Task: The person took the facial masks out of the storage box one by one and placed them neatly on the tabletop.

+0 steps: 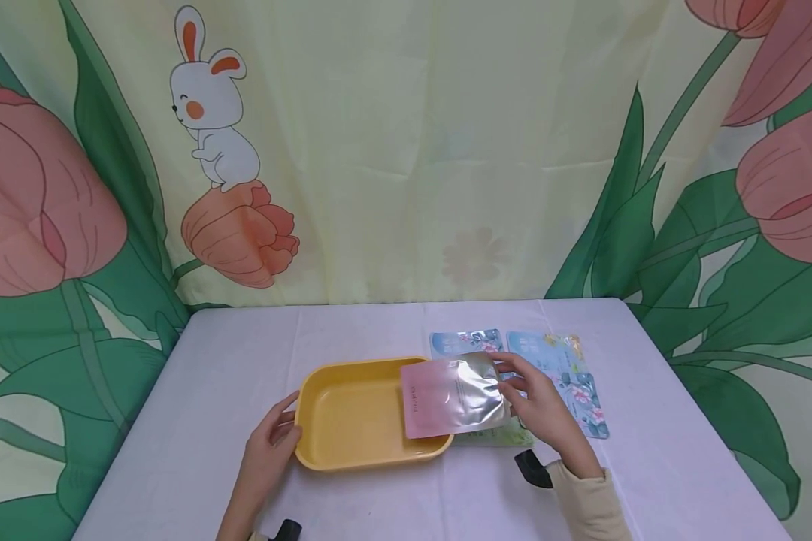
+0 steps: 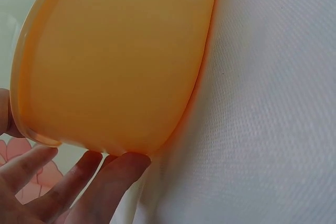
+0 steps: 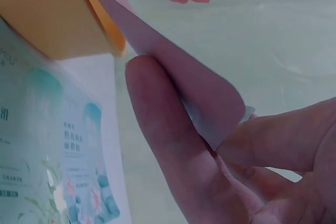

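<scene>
A yellow plastic tray (image 1: 352,462) stands on the white cloth. My left hand (image 1: 268,448) holds its left end. In the left wrist view several fingertips (image 2: 123,169) press the outer wall, and one digit at the left edge reaches the rim. My right hand (image 1: 537,402) pinches a flat pink-and-silver face mask packet (image 1: 440,398) by its silver end. The packet's pink end overhangs the tray's right side. In the right wrist view its pink face (image 3: 168,61) slants up from between thumb and finger.
Several blue face mask packets (image 1: 541,353) lie on the table (image 1: 649,466) behind and beside my right hand. A green packet (image 1: 497,436) is partly hidden under the pink one. A curtain (image 1: 392,150) with tulips and a rabbit hangs behind the table.
</scene>
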A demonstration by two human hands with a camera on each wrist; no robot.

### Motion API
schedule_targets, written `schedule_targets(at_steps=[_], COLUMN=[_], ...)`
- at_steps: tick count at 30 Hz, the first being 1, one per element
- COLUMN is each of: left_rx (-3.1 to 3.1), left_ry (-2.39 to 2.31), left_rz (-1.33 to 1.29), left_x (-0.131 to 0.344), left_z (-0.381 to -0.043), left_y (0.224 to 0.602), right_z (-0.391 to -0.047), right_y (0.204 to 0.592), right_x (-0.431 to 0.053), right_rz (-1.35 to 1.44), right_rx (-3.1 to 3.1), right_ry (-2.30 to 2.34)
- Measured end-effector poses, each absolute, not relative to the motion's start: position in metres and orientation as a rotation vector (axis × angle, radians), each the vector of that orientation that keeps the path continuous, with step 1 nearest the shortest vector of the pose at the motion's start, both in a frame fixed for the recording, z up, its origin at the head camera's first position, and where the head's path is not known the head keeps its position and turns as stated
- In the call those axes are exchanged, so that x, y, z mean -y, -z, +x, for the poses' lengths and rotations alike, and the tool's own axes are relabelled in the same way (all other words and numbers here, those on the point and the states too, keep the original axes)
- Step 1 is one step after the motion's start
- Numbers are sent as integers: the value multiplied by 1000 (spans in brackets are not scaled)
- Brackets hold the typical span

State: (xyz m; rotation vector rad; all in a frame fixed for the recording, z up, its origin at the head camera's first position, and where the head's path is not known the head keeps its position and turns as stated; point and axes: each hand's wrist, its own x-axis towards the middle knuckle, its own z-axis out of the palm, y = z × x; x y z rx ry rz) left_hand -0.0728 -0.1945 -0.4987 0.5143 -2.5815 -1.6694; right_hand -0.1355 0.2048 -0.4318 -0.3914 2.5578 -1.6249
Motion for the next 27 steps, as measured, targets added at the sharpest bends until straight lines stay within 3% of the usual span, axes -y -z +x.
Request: schedule_targets(at_steps=[27], left_rx=[2572], left_ry=[1698], left_rz=[505], left_x=[197], left_z=[-73], left_y=[501], right_z=[-135], right_y=[424], right_x=[-250], right_rz=[-299], right_rx=[-2628], right_ry=[1569])
